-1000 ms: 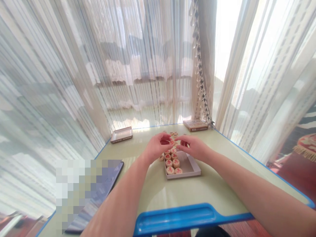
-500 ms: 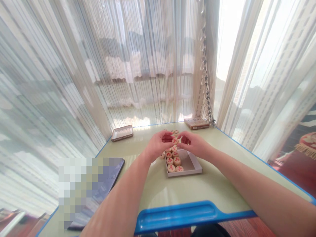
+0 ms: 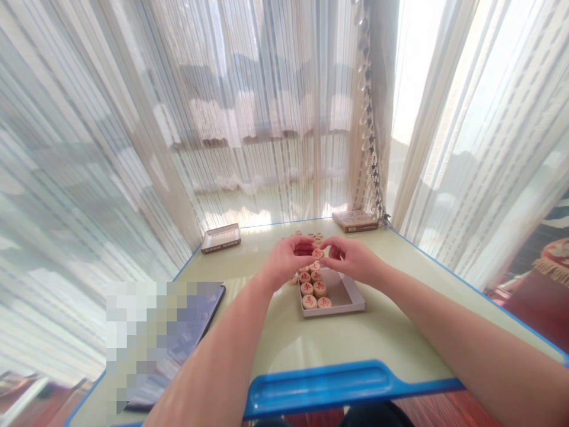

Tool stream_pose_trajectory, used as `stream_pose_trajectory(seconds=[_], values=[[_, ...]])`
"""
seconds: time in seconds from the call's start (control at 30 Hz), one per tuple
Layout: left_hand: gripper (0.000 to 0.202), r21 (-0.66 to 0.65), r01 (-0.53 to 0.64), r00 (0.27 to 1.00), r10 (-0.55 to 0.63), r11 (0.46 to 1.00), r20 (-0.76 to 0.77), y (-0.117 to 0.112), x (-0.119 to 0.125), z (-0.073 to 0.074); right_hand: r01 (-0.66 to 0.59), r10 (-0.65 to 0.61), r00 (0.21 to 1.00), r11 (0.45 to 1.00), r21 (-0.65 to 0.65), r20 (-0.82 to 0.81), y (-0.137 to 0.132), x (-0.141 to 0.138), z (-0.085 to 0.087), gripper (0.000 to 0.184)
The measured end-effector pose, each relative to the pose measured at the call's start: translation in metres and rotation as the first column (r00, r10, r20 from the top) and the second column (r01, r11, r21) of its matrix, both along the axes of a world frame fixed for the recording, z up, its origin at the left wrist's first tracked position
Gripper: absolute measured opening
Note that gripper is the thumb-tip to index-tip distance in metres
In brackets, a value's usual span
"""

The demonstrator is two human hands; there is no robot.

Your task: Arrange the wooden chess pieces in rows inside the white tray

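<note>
A shallow white box (image 3: 344,295) lies on the pale green table (image 3: 355,338), with several round wooden chess pieces with red marks (image 3: 310,289) lined up along its left side. Above the box's far end, my left hand (image 3: 284,261) and my right hand (image 3: 349,259) meet. Their fingertips pinch one red-marked wooden piece (image 3: 317,254) between them, held just above the rows. More loose pieces (image 3: 315,236) lie on the table beyond the hands.
A small box lid (image 3: 220,238) sits at the far left corner and a printed box (image 3: 355,220) at the far right corner. A dark tablet (image 3: 186,332) lies at the left. A blue tray edge (image 3: 320,388) runs along the near side. Sheer curtains surround the table.
Both hands have lifted slightly and drawn together, now pinching one piece above the box. The view has shifted a little.
</note>
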State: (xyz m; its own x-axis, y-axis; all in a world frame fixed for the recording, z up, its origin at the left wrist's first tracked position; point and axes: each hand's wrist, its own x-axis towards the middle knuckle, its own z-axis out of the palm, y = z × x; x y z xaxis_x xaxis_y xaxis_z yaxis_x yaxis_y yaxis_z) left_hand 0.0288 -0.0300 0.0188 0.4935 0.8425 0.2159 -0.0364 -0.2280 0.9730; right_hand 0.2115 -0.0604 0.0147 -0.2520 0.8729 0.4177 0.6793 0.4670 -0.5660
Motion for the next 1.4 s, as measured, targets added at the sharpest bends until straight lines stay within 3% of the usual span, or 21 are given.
stream_pose_trajectory(seconds=[0.63,1.07,1.2,1.4], values=[[0.044,0.050,0.020,1.000,-0.019,0.999,-0.014,0.002,-0.002,-0.004,0.007,-0.008,0.997,1.000,0.017,0.075,-0.002,0.002,0.002,0.024],[0.031,0.021,0.002,1.000,-0.001,1.000,-0.029,-0.001,0.000,0.001,-0.005,0.005,0.998,1.000,-0.006,0.061,-0.006,0.001,0.006,0.024],[0.031,0.003,-0.052,0.998,0.052,0.999,-0.031,-0.002,-0.001,0.003,-0.022,0.024,0.997,0.999,-0.025,0.070,-0.008,0.001,0.010,0.025],[0.024,0.036,-0.223,0.975,0.224,0.974,-0.011,0.007,-0.004,0.000,-0.054,0.076,0.992,0.976,-0.209,0.097,-0.014,0.001,0.014,0.024]])
